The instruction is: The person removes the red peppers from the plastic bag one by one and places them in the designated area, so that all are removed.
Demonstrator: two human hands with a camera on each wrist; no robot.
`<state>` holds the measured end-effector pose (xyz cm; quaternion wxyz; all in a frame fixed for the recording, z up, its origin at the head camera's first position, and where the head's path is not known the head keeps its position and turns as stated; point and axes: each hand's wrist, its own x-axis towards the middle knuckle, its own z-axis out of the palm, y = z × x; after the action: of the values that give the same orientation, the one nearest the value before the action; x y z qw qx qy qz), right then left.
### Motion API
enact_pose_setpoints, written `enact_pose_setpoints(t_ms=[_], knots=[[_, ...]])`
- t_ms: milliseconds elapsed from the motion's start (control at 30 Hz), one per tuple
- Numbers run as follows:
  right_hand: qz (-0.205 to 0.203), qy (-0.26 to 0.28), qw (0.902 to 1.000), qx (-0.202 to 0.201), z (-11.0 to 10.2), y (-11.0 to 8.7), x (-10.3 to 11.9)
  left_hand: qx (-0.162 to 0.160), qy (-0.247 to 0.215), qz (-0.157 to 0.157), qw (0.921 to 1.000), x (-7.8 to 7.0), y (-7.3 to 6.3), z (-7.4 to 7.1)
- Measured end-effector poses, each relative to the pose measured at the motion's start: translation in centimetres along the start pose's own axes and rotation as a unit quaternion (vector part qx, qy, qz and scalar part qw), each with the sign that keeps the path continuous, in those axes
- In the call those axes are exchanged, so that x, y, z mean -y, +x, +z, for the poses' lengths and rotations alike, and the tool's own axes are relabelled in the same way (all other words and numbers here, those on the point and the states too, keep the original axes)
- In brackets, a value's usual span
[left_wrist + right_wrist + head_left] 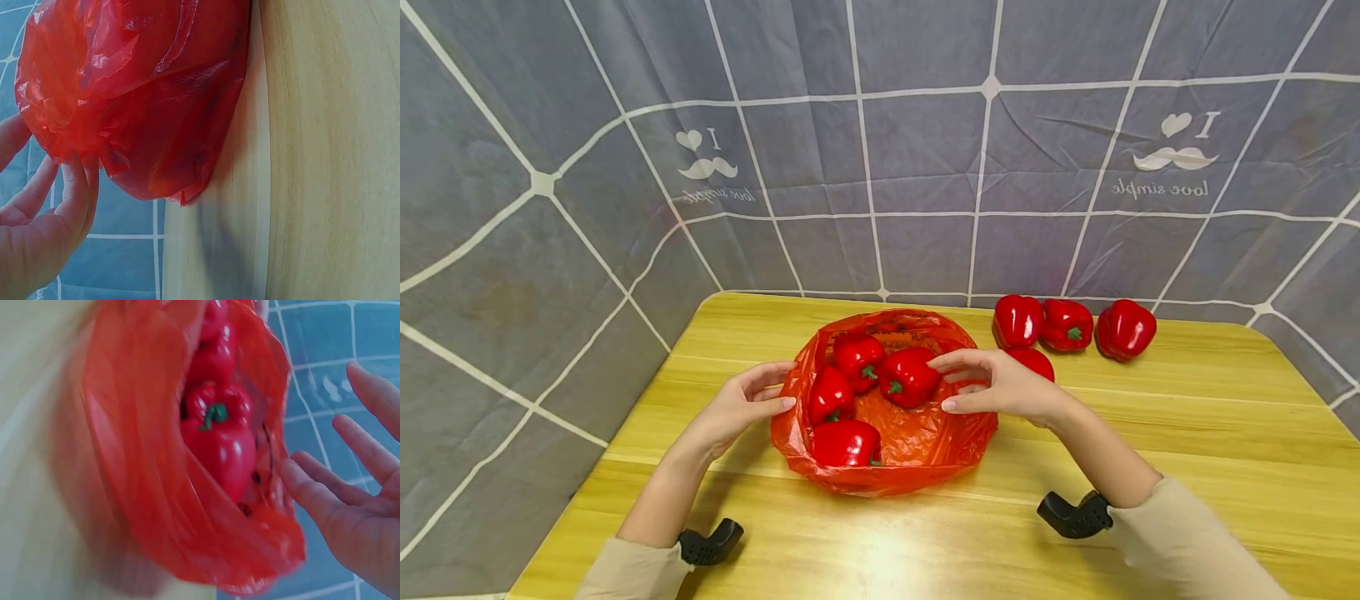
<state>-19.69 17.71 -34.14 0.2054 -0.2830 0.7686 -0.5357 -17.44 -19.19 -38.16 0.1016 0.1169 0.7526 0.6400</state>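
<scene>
A red plastic bag (895, 481) stands wide-mouthed on the table with several red bell peppers (910, 377) in it; their stems are green. My left hand (737, 408) is at the bag's left rim, its loosely bent fingers touching the thin plastic (137, 125). Over the right rim hovers my right hand (1000, 383), fingers spread and holding nothing. Its fingertips are close to the nearest pepper in the bag. From the right wrist view, one bell pepper (222, 447) faces stem-up inside the bag, and the right hand (356, 512) is beside the rim.
Beyond my right hand, several more red bell peppers (1126, 330) lie at the back of the wooden table (1187, 433); one is partly hidden by the hand. A grey curtain (925, 158) with white lines hangs behind and at the sides. Black devices (711, 543) sit at both wrists.
</scene>
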Motion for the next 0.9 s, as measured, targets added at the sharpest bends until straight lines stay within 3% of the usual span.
enact_pose_setpoints(t_ms=[200,367,900], knots=[[-0.001,0.023,0.9994,0.024,1.9,1.0,-0.1,0.002,-0.002,0.004,1.0,0.0,0.1,0.0],[-0.007,0.008,0.9991,0.04,3.6,1.8,-0.5,0.0,0.0,0.005,1.0,0.0,0.0,0.1],[0.004,0.033,0.9981,0.053,7.4,3.9,-1.9,0.0,-0.001,0.004,1.0,0.2,0.2,0.2]])
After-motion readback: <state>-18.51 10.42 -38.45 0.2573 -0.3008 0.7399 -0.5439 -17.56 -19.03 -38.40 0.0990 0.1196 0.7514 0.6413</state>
